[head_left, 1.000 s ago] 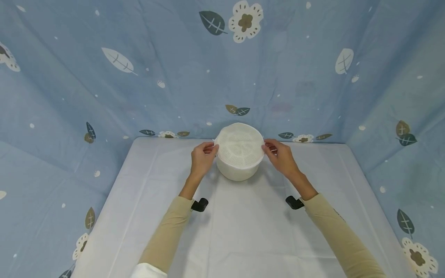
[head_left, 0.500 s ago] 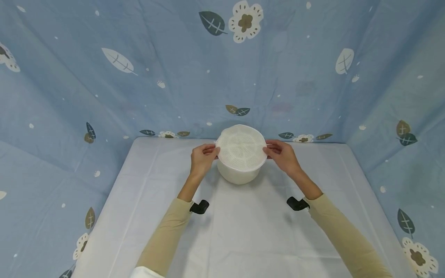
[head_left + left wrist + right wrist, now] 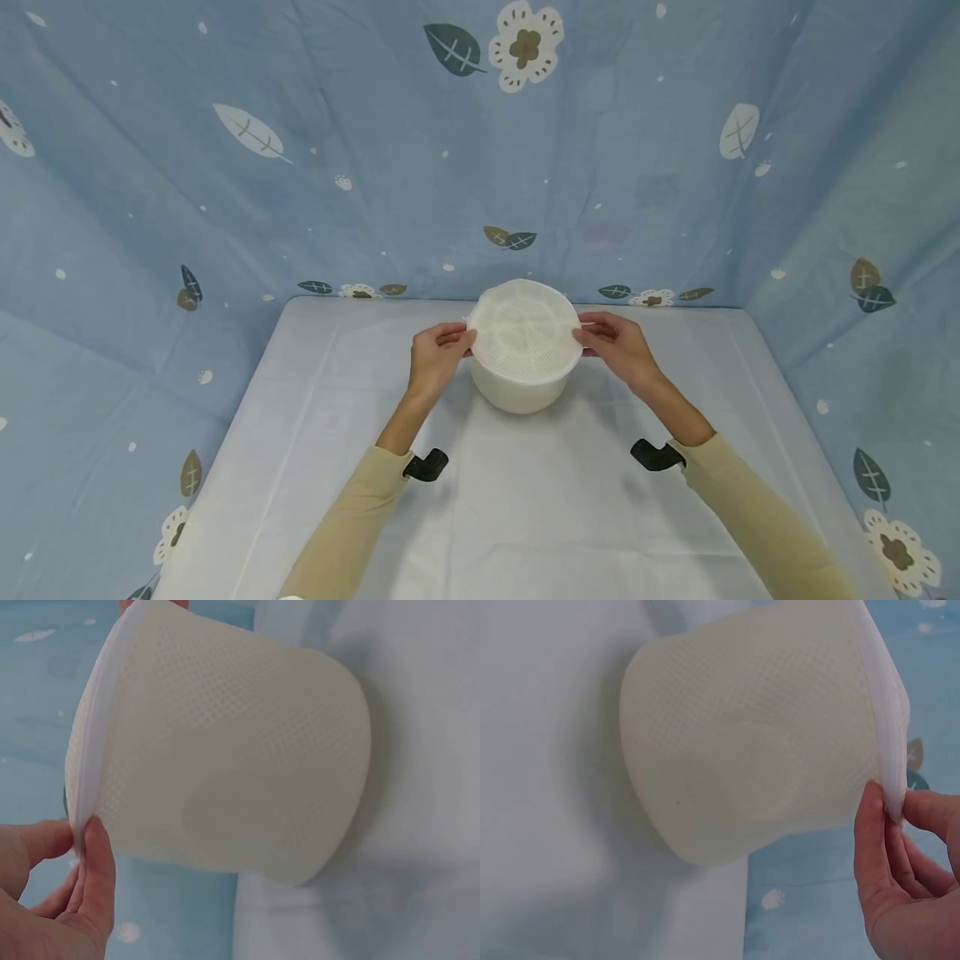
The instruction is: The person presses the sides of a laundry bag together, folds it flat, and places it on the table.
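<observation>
A white cylindrical mesh laundry bag (image 3: 525, 329) with a zipped rim stands between the two hands near the table's far edge. My left hand (image 3: 437, 354) pinches the left side of its rim between thumb and fingers. On the opposite side, my right hand (image 3: 618, 346) pinches the rim in the same way. The left wrist view shows the bag's mesh wall (image 3: 225, 742) and the white zipper band (image 3: 105, 712) at its top. A rounded shape shows faintly through the mesh; I cannot tell what it is. Whether the base touches the table is unclear.
A white cloth covers the table (image 3: 540, 500). Blue curtains (image 3: 375, 108) with leaf and flower prints hang behind it and along both sides. A black camera mount sits at the left wrist (image 3: 426, 465) and another at the right wrist (image 3: 657, 455).
Both hands have brought the mesh laundry bag slightly toward me and a little to the right. Their pinch on the rim stays the same.
</observation>
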### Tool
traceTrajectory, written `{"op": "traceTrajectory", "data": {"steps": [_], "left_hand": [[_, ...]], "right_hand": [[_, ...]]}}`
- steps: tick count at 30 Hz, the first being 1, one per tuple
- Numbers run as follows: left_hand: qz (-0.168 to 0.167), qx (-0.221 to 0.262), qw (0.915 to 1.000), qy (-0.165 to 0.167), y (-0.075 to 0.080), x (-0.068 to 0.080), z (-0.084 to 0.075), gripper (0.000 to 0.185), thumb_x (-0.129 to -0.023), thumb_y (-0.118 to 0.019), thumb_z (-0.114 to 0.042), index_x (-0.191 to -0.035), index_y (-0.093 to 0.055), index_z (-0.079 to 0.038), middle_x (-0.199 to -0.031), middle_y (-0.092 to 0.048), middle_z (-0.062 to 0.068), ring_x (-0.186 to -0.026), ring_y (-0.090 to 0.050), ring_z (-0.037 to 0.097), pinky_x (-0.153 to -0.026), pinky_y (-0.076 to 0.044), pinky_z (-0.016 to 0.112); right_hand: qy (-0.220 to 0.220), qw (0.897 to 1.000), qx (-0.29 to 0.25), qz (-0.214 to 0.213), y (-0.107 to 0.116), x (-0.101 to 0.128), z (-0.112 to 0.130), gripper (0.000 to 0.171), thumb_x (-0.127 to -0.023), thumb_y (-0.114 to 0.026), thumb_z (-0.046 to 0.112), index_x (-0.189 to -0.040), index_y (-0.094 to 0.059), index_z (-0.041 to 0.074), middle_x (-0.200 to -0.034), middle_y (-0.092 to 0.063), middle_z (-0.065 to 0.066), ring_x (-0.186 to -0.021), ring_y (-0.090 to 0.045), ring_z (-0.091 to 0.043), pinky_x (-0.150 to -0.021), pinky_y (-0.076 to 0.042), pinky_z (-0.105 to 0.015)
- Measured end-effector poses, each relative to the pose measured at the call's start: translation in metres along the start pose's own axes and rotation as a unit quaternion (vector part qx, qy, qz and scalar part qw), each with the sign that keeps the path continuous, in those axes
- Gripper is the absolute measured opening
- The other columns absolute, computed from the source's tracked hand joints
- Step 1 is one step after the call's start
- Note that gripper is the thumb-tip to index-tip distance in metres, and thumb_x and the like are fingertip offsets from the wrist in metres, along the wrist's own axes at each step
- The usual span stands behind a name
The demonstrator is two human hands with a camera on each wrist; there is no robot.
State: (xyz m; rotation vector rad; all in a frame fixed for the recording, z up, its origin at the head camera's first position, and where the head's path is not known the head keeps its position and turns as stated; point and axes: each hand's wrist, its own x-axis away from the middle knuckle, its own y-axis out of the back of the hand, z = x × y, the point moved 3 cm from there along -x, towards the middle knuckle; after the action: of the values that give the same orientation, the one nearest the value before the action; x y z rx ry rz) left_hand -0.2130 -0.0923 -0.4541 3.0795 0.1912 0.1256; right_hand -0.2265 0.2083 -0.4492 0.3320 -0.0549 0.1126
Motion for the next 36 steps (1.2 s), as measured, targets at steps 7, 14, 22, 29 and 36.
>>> {"op": "traceTrajectory", "data": {"steps": [7, 14, 22, 29, 36], "left_hand": [[0.005, 0.012, 0.9999, 0.000, -0.002, 0.011, 0.001, 0.024, -0.094, -0.076, -0.008, -0.112, -0.072, 0.007, -0.098, -0.072, 0.018, -0.079, -0.072, 0.016, -0.081, -0.062, 0.039], [0.014, 0.020, 0.9997, -0.002, -0.002, 0.021, 0.004, 0.026, -0.093, -0.077, -0.011, -0.113, -0.072, 0.005, -0.099, -0.072, 0.019, -0.080, -0.072, 0.017, -0.075, -0.062, 0.029], [0.016, 0.017, 0.9997, -0.006, -0.003, 0.036, 0.006, 0.026, -0.094, -0.077, -0.013, -0.113, -0.072, 0.004, -0.098, -0.074, 0.016, -0.080, -0.073, 0.018, -0.075, -0.062, 0.031], [0.017, 0.029, 0.9994, 0.003, -0.005, 0.048, 0.005, 0.025, -0.093, -0.077, -0.012, -0.113, -0.073, 0.003, -0.098, -0.073, 0.015, -0.081, -0.073, 0.019, -0.077, -0.062, 0.034], [0.027, 0.034, 0.9990, 0.006, -0.007, 0.060, 0.007, 0.027, -0.094, -0.077, -0.011, -0.114, -0.071, 0.005, -0.100, -0.073, 0.016, -0.082, -0.073, 0.018, -0.078, -0.062, 0.035]], "right_hand": [[-0.027, 1.000, 0.005, -0.005, 0.002, 0.011, -0.003, 0.050, -0.098, -0.073, 0.029, -0.137, -0.059, 0.003, -0.124, -0.066, -0.020, -0.094, -0.072, -0.014, -0.082, -0.062, -0.035], [-0.043, 0.999, -0.005, 0.003, 0.003, 0.023, -0.003, 0.051, -0.098, -0.073, 0.028, -0.139, -0.058, 0.001, -0.126, -0.065, -0.021, -0.097, -0.072, -0.017, -0.082, -0.062, -0.036], [-0.046, 0.999, -0.014, 0.007, 0.007, 0.036, -0.007, 0.054, -0.097, -0.074, 0.030, -0.139, -0.058, 0.000, -0.125, -0.064, -0.022, -0.094, -0.072, -0.015, -0.082, -0.062, -0.034], [-0.044, 0.999, -0.011, 0.009, 0.010, 0.048, -0.007, 0.058, -0.097, -0.075, 0.033, -0.140, -0.057, 0.000, -0.126, -0.063, -0.022, -0.093, -0.071, -0.013, -0.082, -0.061, -0.032], [-0.044, 0.999, -0.003, 0.008, 0.012, 0.062, -0.007, 0.058, -0.097, -0.075, 0.033, -0.140, -0.057, 0.000, -0.125, -0.064, -0.022, -0.093, -0.072, -0.013, -0.080, -0.061, -0.031]]}}
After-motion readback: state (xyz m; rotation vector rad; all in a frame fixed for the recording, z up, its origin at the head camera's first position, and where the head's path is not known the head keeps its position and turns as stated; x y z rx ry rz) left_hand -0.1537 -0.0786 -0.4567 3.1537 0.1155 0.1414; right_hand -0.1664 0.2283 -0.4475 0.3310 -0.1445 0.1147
